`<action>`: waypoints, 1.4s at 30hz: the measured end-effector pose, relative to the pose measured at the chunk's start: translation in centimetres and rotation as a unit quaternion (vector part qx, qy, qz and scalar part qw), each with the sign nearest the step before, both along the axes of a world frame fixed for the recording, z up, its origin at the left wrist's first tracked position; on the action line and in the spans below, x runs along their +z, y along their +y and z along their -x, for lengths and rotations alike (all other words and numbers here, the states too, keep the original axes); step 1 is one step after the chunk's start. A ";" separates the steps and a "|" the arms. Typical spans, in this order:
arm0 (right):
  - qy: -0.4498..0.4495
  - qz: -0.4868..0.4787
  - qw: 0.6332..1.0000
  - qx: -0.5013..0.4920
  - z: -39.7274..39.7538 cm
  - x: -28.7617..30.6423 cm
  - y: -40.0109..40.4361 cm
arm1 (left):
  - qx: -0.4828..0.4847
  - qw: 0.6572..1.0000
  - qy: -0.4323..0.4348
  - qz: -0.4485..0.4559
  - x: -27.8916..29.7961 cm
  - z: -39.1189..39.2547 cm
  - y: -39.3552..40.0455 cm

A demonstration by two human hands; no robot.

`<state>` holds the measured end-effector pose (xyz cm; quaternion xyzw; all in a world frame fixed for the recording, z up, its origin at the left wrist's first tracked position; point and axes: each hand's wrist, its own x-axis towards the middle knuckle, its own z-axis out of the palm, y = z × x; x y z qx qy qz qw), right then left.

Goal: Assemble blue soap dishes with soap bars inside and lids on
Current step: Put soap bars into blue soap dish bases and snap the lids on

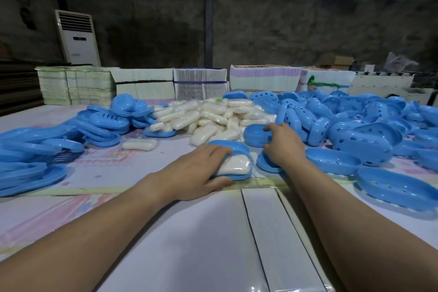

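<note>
Gripping the light, stiff, slick soap dish (233,174) by its rims suits it: left hand (201,168) clasps it and its wrapped soap bar (234,165) at table centre, right hand (283,143) curls round a lid (257,134).

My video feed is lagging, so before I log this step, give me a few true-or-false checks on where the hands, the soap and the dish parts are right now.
1. The left hand grips a blue dish with a wrapped soap bar in it. True.
2. The right hand rests flat on bare table. False: it holds a blue dish part.
3. One loose soap bar lies alone on the table, left of the soap pile. True.
4. The soap pile sits at the table's near edge. False: it lies beyond both hands.
5. The perforated blue parts are heaped on the left. False: they are on the right.
</note>
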<state>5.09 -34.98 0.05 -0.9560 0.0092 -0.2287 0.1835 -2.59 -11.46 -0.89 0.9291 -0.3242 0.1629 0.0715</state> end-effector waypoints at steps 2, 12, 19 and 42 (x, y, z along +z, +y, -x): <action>-0.004 -0.006 1.000 -0.001 0.0 0.0 0.0 | 0.015 1.000 0.005 -0.004 0.3 -0.5 1.2; -0.091 -0.063 0.993 0.042 0.8 1.1 0.8 | 0.055 0.995 0.073 0.027 0.4 1.1 0.8; 0.003 -0.415 0.888 0.198 2.9 3.7 1.7 | 0.035 0.988 0.135 0.066 -0.3 0.8 0.9; 0.117 -0.052 0.953 0.276 5.0 2.0 4.7 | 0.097 0.965 0.152 0.193 -0.8 -0.9 2.9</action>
